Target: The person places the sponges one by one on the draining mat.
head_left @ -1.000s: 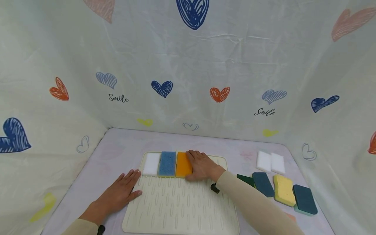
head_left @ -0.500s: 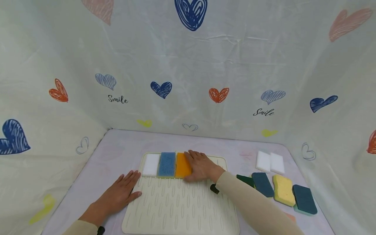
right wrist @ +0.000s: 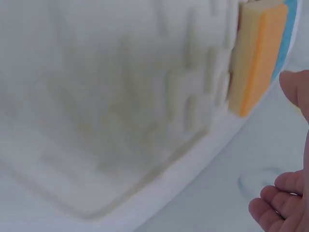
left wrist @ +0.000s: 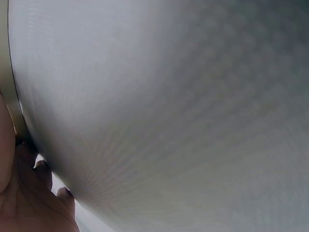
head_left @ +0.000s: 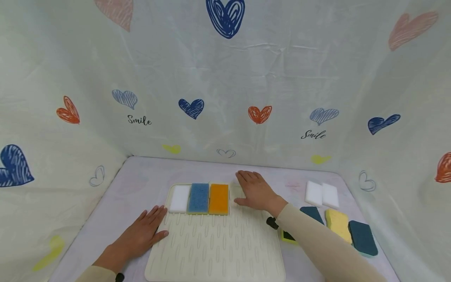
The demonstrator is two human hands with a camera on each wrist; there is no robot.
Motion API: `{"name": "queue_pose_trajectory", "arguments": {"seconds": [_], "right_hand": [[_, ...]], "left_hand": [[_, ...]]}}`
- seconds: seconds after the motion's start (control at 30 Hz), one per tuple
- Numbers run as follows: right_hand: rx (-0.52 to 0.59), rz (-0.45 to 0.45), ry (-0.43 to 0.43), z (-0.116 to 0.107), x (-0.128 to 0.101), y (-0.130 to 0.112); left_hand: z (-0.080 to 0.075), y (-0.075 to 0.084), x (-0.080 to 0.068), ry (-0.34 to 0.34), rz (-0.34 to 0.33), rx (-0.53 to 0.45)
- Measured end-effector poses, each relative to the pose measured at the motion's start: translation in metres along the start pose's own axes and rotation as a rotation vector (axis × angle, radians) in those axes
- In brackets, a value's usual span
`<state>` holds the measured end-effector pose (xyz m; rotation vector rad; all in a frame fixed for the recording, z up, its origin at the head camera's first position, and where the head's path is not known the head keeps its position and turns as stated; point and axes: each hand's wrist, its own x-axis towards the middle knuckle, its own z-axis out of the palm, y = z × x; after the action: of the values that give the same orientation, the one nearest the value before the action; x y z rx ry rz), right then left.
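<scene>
The orange sponge (head_left: 219, 199) sits at lower centre of the head view, beside the blue sponge (head_left: 199, 199), on the ribbed mat (head_left: 215, 250). My right hand (head_left: 258, 192) has just moved off it rightward, fingers extended, holding nothing (so that sponge seems settled, I judge). At lower left, my left hand (head_left: 142, 235) rests, fingers straight, by the mat's edge.

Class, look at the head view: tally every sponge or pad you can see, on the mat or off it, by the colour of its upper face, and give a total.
White pads: 3
Dark green or teal sponges: 3
Blue sponge: 1
Orange sponge: 1
Yellow sponge: 1
Total: 9 visible; more may be hidden by the right sleeve.
</scene>
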<state>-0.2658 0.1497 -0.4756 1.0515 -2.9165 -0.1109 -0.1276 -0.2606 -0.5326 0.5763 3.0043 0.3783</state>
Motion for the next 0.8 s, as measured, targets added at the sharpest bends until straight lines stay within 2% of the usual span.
{"name": "queue_pose_trajectory", "arguments": {"seconds": [0.23, 0.33, 0.53, 0.67, 0.8], "right_hand": [[-0.121, 0.062, 0.098, -0.008, -0.040, 0.062], [-0.163, 0.103, 0.106, -0.011, -0.060, 0.093], [-0.190, 0.203, 0.012, -0.014, -0.103, 0.146], [-0.180, 0.249, -0.047, -0.010, -0.127, 0.172], [-0.156, 0.280, -0.081, -0.004, -0.139, 0.187]], "left_hand": [[0.005, -0.003, 0.000, 0.042, 0.024, -0.004], [0.006, -0.003, 0.000, 0.033, 0.016, -0.008], [0.003, 0.000, 0.001, -0.021, -0.026, -0.017], [0.004, -0.001, 0.002, 0.000, -0.017, -0.020], [0.006, -0.003, 0.003, 0.004, -0.027, -0.018]]}}
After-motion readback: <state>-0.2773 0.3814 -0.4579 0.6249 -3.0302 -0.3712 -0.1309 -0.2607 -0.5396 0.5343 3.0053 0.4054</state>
